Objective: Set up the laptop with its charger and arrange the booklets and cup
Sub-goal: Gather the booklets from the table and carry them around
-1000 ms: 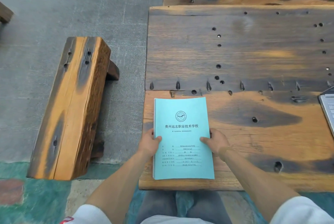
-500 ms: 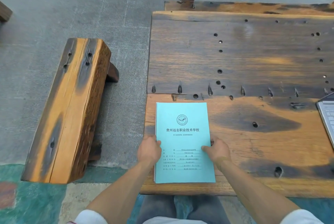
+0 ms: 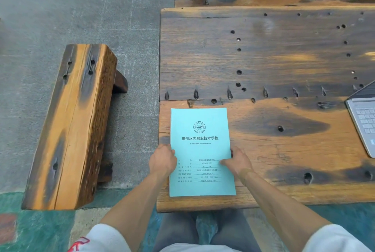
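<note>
head | left hand [image 3: 163, 162] and right hand [image 3: 237, 162] pinch booklets [image 3: 200, 146] by side edges | risk: stack near table [image 3: 284, 58] edge, could fan or slide off

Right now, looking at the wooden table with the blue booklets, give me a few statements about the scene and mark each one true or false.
1. Both hands, left hand and right hand, grip the booklets at their side edges. True.
2. The booklets lie at the table's far edge. False: they lie at the near left corner.
3. The laptop is open. True.
4. A cup stands beside the booklets. False: no cup is in view.
5. The bench stands left of the table. True.
</note>
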Tool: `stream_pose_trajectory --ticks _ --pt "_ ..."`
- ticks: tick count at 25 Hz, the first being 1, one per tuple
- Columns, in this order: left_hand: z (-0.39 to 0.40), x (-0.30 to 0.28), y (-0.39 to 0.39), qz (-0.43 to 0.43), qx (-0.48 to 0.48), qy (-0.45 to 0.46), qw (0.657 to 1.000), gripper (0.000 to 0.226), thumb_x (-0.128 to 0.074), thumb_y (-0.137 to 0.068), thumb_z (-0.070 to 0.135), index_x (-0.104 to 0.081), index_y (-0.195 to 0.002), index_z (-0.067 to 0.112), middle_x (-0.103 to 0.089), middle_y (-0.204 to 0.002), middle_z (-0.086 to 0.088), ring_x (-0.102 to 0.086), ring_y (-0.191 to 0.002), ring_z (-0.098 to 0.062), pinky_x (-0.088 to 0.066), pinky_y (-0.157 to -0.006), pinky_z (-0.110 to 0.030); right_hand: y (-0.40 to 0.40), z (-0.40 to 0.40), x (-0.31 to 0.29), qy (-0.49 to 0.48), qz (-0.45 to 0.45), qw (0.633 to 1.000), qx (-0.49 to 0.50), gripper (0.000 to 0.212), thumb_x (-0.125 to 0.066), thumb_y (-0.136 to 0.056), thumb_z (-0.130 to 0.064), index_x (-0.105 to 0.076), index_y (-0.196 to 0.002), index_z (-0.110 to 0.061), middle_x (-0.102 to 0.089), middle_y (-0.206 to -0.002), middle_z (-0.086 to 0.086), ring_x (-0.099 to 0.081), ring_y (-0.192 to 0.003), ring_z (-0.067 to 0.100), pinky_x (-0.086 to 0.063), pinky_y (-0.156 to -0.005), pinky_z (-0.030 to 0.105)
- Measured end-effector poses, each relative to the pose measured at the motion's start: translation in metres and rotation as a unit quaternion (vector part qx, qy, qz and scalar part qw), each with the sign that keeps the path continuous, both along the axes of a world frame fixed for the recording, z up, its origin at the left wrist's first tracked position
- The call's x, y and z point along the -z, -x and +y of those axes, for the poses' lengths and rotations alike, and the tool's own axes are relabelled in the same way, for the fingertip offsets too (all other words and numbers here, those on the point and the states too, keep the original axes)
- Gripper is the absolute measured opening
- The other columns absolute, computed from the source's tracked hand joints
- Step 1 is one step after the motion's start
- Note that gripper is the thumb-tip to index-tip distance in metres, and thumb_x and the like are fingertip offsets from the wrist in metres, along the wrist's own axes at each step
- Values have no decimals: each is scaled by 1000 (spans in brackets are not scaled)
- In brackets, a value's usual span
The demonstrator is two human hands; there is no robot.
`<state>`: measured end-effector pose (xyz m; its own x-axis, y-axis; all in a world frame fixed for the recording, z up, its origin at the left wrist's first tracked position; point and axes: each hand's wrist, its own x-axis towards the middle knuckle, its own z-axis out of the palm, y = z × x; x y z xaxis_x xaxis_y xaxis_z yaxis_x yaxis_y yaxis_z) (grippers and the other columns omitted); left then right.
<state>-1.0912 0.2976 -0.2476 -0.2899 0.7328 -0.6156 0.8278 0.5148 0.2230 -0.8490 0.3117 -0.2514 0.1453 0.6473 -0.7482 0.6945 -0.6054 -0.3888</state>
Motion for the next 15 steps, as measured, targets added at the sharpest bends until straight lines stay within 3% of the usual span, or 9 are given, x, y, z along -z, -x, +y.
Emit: stream_pose_trajectory --ticks 5,11,15 --pt "7 -5 14 -70 57 55 994 32 -43 -99 27 -60 -122 13 -53 -129 -10 -60 -100 -26 -51 -83 -37 -4 9 -10 28 24 998 -46 46 -61 -84 -22 -53 -130 -17 -55 -130 8 -59 -112 25 -48 -100 44" --pt "20 -34 10 11 81 5 997 43 -44 -98 40 -53 -133 17 -44 -139 -7 -47 -122 -27 -47 -96 -45 -14 5 -44 -69 -64 980 -175 51 -48 -90 -45 -42 -139 -35 -49 -145 1 -43 -131 27 -43 -102 49" --pt "37 -53 -17 0 171 -47 984 70 -41 -95 58 -25 -154 21 -30 -157 -4 -36 -139 -27 -39 -108 -45 -45 -7 -66 -95 -153 970 -165 70 -42 -91 -61 -20 -153 -37 -14 -164 -5 -6 -151 27 -15 -119 52"
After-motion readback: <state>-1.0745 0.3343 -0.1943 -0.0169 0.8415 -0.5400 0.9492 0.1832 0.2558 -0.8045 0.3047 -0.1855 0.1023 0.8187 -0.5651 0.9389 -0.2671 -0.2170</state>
